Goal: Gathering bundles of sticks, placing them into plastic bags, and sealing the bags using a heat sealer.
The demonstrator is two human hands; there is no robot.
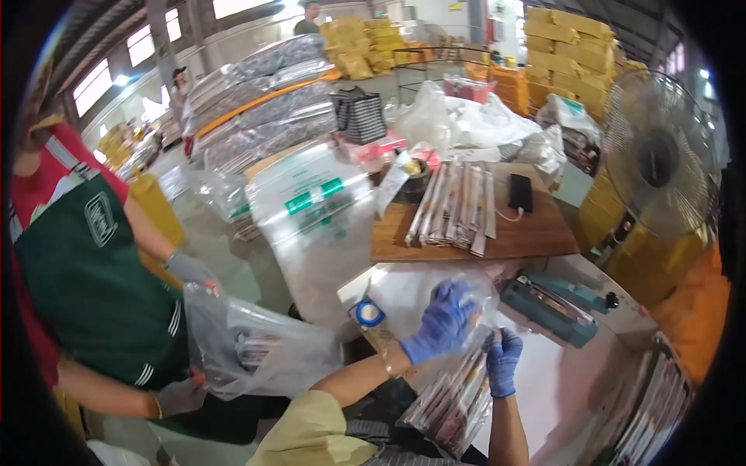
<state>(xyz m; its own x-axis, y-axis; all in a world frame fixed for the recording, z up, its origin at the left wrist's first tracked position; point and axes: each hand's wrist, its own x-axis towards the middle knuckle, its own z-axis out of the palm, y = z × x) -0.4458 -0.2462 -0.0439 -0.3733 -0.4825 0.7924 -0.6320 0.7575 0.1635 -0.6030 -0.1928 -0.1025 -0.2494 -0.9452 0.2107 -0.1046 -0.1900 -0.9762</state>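
Observation:
A clear plastic bag with several long, flat printed packs inside slants in front of me over the white worktable. My right hand, in a blue knitted glove, is closed on the bag's upper right edge. My left hand, also in a blue glove, is curled at the loose film above the packs; its fingers are blurred but look closed on the film. Beside it lies a roll of blue tape. A teal bench sealer sits just right of my hands.
On the left, a co-worker in a green apron holds a clear plastic sack with gloved hands. A raised wooden board bears long packs and a phone. A fan stands right; more packs are lower right.

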